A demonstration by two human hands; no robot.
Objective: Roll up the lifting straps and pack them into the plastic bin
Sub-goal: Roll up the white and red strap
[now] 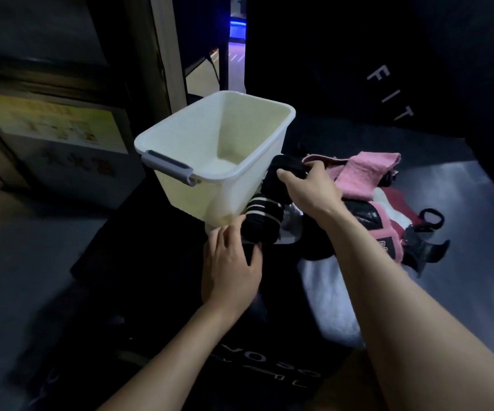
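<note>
A white plastic bin with a grey handle stands on the dark floor mat; nothing shows inside it. Just right of the bin lies a black strap with white stripes, partly rolled. My left hand rests on its near black end, fingers curled around it. My right hand reaches over and grips the far black end of the same strap beside the bin's corner.
A heap of pink and black straps and wraps lies to the right, with a black loop at its edge. A dark mat with lettering is under my arms. A cabinet with a poster stands at the left.
</note>
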